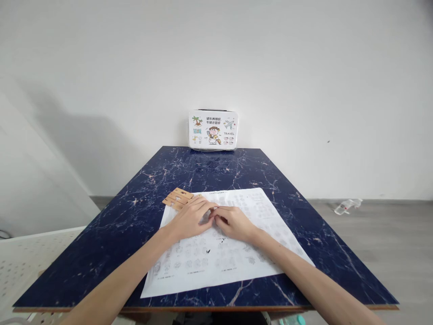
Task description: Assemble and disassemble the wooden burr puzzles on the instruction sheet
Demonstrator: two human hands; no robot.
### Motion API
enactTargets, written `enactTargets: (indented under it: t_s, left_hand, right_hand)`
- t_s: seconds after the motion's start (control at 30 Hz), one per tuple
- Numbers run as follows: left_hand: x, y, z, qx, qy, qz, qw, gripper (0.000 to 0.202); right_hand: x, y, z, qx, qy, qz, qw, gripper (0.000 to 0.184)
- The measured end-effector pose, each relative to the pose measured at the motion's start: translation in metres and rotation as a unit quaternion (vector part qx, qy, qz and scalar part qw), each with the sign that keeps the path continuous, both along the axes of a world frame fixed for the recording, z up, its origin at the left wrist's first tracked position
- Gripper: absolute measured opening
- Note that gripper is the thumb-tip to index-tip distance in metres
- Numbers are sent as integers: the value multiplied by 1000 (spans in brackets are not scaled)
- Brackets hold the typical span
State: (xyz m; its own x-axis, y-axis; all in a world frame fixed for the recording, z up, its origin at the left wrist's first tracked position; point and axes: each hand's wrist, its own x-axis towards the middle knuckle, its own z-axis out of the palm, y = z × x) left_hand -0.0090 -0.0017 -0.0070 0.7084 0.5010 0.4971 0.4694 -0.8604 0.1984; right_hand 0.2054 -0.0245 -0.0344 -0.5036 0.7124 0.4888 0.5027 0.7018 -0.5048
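Observation:
A large white sheet of paper (pixel 189 282) printed with rows of grey round patterns lies on the dark table. My left hand (pixel 190 220) rests over its upper left part with fingers bent. From the other side my right hand (pixel 236 223) meets it, thumb and fingers pinched together, and the fingertips of both hands touch. Anything between those fingertips is too small or hidden to make out. A flat light-wood piece with slots (pixel 178 197) lies at the sheet's upper left corner, partly covered by my left hand. Small black flecks (pixel 208 251) sit on the paper below my hands.
The blue marble-patterned table (pixel 216 174) reaches to a white wall. At its far edge stands a white case with cartoon prints (pixel 214 130). A clear plastic item (pixel 347 206) lies on the floor at right. A white perforated panel (pixel 40 253) is at left.

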Motion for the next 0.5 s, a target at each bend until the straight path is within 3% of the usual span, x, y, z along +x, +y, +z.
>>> enactTargets:
  t_s: [0.5]
  left_hand:
    - [1, -1, 2, -1, -11, -3, 1000, 28]
  right_hand:
    - [-1, -2, 3, -2, -3, 0, 1000, 27]
